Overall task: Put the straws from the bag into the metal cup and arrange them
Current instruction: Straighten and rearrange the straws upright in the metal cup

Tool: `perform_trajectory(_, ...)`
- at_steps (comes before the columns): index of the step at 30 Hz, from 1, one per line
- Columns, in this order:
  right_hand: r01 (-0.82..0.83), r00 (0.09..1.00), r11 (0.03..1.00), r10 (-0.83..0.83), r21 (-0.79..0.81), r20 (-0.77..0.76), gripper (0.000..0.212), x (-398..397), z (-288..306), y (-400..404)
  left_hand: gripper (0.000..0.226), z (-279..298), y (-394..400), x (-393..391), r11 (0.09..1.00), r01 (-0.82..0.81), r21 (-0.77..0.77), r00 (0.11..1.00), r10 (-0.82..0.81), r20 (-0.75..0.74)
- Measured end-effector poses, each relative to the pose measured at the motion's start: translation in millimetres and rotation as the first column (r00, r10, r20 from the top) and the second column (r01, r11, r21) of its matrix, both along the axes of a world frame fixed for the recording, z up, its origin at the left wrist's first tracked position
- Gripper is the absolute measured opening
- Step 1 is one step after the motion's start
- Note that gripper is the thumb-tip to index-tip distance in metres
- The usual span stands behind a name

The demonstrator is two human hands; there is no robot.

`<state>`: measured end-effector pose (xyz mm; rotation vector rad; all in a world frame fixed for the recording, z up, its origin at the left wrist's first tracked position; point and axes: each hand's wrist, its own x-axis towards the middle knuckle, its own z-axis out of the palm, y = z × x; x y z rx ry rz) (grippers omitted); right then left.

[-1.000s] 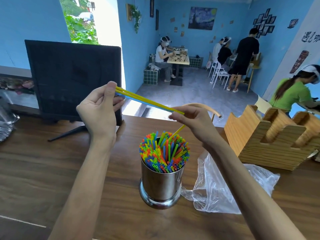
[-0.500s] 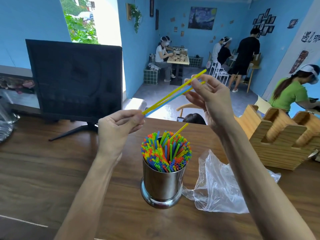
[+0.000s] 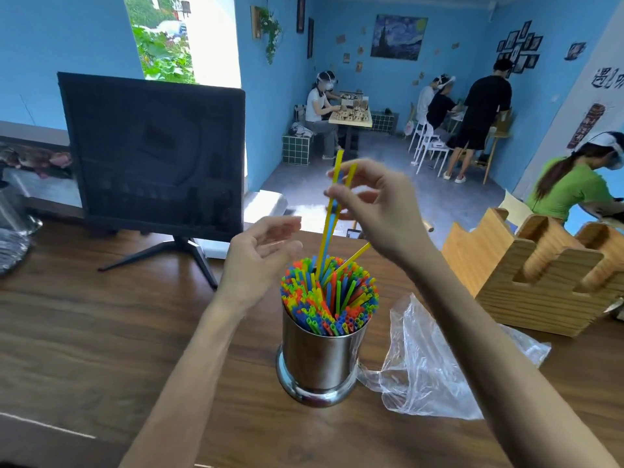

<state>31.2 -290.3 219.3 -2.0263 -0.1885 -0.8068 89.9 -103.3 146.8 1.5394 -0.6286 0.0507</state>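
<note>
A shiny metal cup [image 3: 320,359] stands on the wooden table, packed with several coloured straws [image 3: 329,298]. My right hand [image 3: 378,211] is above the cup and pinches a few yellow and blue straws [image 3: 329,228] near their tops. These stand nearly upright with their lower ends among the straws in the cup. One yellow straw [image 3: 354,256] leans out to the right. My left hand [image 3: 260,255] hovers just left of the cup's rim, fingers relaxed, holding nothing. The clear plastic bag [image 3: 435,363] lies crumpled right of the cup.
A dark monitor [image 3: 152,157] on a stand sits at the back left of the wooden table [image 3: 84,332]. A wooden holder [image 3: 540,268] stands at the right. People sit and stand in the blue room beyond; one in green is at far right.
My left hand let go of the straws' lower ends. My right hand swung the straws from slanted to nearly upright and lowered their tips into the cup.
</note>
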Motion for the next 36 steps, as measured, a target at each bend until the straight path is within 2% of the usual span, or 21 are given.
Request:
perform_trajectory(2,0.015,0.997,0.993,-0.023,-0.115,-0.068,0.027,4.2,-19.1,5.4,0.036,5.2,-1.5,-1.0,1.0,0.01,-0.027,1.0,-0.01,0.001)
perform_trajectory(6,-0.021,0.992,0.937,-0.024,-0.35,-0.123,0.071,5.0,-43.8,12.7,0.047,14.4,-9.4,-4.3,0.995,0.052,-0.083,0.997,-0.047,0.067)
perform_trajectory(9,0.048,0.994,0.873,-0.091,-0.486,-0.064,0.062,5.4,-50.6,12.9,0.048,16.6,-18.7,-7.1,1.0,0.006,-0.028,0.994,-0.003,0.112)
perform_trajectory(12,0.098,0.992,0.816,-0.127,-0.57,-0.013,0.049,4.4,-52.0,6.8,0.044,8.1,-25.0,-8.4,0.998,-0.045,-0.034,0.996,0.047,0.075)
perform_trajectory(15,0.06,0.978,0.707,-0.182,-0.704,-0.099,0.054,1.1,-59.9,3.6,0.046,-6.6,-26.1,-5.3,0.998,-0.056,0.007,0.998,0.056,0.026)
perform_trajectory(17,-0.04,0.951,0.65,-0.208,-0.759,-0.228,0.061,-1.1,-63.0,0.3,0.045,-18.0,-26.2,-1.4,0.996,-0.069,0.055,0.998,0.07,-0.004)
perform_trajectory(19,-0.205,0.895,0.644,-0.181,-0.737,-0.407,0.058,-2.3,-60.5,-4.4,0.043,-25.9,-25.4,1.0,0.988,-0.091,0.121,0.995,0.095,-0.03)
perform_trajectory(21,-0.331,0.843,0.712,-0.071,-0.619,-0.533,0.054,-1.8,-57.8,-9.0,0.041,-29.1,-23.7,3.0,0.987,-0.069,0.143,0.996,0.076,-0.047)
perform_trajectory(22,-0.347,0.845,0.77,0.009,-0.536,-0.535,0.051,-1.6,-58.2,-12.0,0.04,-28.9,-23.3,3.7,0.989,-0.047,0.141,0.997,0.054,-0.05)
perform_trajectory(24,-0.284,0.898,0.876,0.101,-0.389,-0.429,0.048,-2.4,-60.2,-19.5,0.038,-26.9,-22.9,4.2,0.987,-0.016,0.158,0.999,0.022,-0.038)
perform_trajectory(26,-0.154,0.94,0.932,0.035,-0.329,-0.339,0.039,-5.6,-62.6,-27.9,0.037,-25.3,-23.1,3.9,0.981,-0.015,0.195,1.0,0.02,-0.021)
perform_trajectory(28,-0.059,0.943,0.952,-0.045,-0.301,-0.329,0.023,-8.1,-68.8,-36.2,0.035,-25.7,-23.3,3.6,0.975,-0.02,0.221,1.0,0.022,-0.006)
perform_trajectory(31,-0.002,0.944,0.974,-0.072,-0.226,-0.321,0.006,-8.2,-78.1,-40.6,0.031,-26.0,-24.0,4.6,0.969,-0.02,0.245,1.0,0.016,0.016)
perform_trajectory(36,-0.046,0.948,0.973,-0.028,-0.225,-0.316,0.015,-3.8,-76.6,-37.5,0.024,-22.5,-23.1,7.4,0.954,-0.002,0.299,0.998,-0.019,0.065)
